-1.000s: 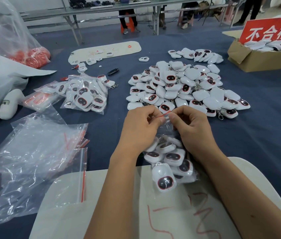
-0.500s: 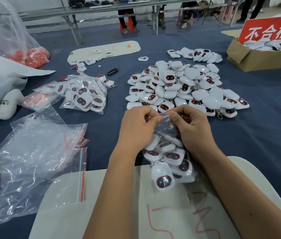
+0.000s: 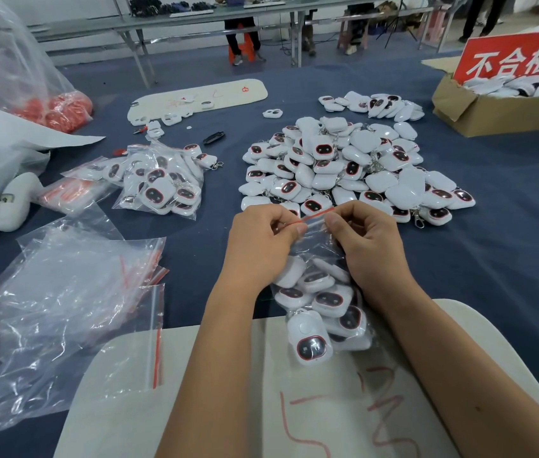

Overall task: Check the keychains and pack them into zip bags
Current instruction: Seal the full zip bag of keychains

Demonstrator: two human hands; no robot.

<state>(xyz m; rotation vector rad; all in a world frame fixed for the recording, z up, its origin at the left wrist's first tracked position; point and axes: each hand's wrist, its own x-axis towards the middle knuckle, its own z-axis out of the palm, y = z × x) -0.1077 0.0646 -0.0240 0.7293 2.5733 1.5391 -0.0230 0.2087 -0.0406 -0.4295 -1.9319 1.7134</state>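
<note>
Blue tabletop carries large heap of white keychains, just beyond hands. Cardboard box with red sign sits right of heap; sealed bags of keychains left of it; empty zip bags lie nearer, left. Filled zip bag hangs just before heap. Left hand and right hand each pinch its red zip strip, grip closed on top edge.
</note>
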